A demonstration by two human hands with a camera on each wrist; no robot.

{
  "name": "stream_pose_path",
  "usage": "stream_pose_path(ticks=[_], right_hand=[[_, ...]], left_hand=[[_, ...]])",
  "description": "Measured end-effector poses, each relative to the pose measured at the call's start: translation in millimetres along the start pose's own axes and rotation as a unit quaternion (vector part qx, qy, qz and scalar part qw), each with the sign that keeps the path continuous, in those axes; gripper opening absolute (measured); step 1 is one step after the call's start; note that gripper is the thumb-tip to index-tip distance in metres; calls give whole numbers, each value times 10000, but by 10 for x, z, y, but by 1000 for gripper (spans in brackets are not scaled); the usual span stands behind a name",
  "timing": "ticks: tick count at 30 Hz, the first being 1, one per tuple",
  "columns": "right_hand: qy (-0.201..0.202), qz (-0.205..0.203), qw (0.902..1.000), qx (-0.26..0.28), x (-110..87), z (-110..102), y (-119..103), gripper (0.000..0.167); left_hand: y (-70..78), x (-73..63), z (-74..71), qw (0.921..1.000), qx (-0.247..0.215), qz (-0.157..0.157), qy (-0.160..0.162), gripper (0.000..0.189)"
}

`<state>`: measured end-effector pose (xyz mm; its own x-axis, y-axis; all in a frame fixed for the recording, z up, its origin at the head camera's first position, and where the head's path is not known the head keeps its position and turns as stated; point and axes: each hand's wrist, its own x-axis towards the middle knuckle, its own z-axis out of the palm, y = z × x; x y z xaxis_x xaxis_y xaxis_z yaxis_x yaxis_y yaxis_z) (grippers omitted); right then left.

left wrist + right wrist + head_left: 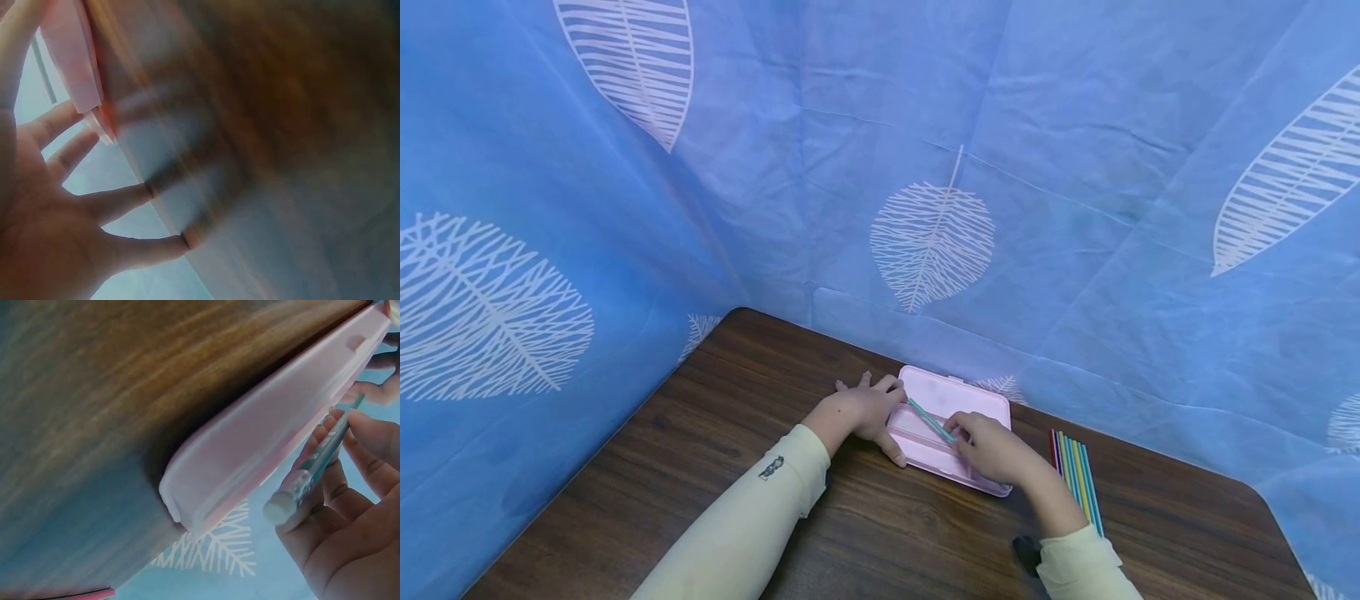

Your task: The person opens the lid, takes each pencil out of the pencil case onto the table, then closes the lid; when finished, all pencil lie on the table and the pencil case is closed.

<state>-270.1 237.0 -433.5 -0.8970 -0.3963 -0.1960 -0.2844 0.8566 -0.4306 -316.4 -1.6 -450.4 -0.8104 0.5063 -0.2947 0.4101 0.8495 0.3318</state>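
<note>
A pink pencil case lies with its lid open on the table. Over its tray, my right hand pinches a teal pencil between thumb and fingers. In the right wrist view, the pencil's white eraser end points back toward the camera. At the case's left end rests my left hand, its thumb by the front edge. The left wrist view shows that hand's fingers spread and straight, some of them touching the case's corner. What lies inside the tray cannot be made out clearly.
Several coloured pencils lie side by side on the dark wooden table, right of the case, beside my right forearm. A blue cloth with white leaf prints hangs behind and left of the table.
</note>
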Motion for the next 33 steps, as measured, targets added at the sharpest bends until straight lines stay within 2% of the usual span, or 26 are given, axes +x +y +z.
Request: stream_pose_path(ticks=[7,14,18,25,33], right_hand=[[200,321,9992,160,-89,-34,48,24],[271,508,9955,757,-232,-59,120,27],[163,668,9897,1255,-296,-67,160,26],[121,710,9815,1776,-375,-89,314,30],[73,1147,9666,2292,-520,-164,535,37]], left_hand=[[7,-12,-2,10000,-14,2,-24,101],[10,-3,-1,9999,-53,-44,-87,101],[15,-1,-2,9999,-81,-72,-119,100],[9,-28,-10,9999,-127,-22,-19,101],[1,-20,-8,9999,-124,19,-7,101]])
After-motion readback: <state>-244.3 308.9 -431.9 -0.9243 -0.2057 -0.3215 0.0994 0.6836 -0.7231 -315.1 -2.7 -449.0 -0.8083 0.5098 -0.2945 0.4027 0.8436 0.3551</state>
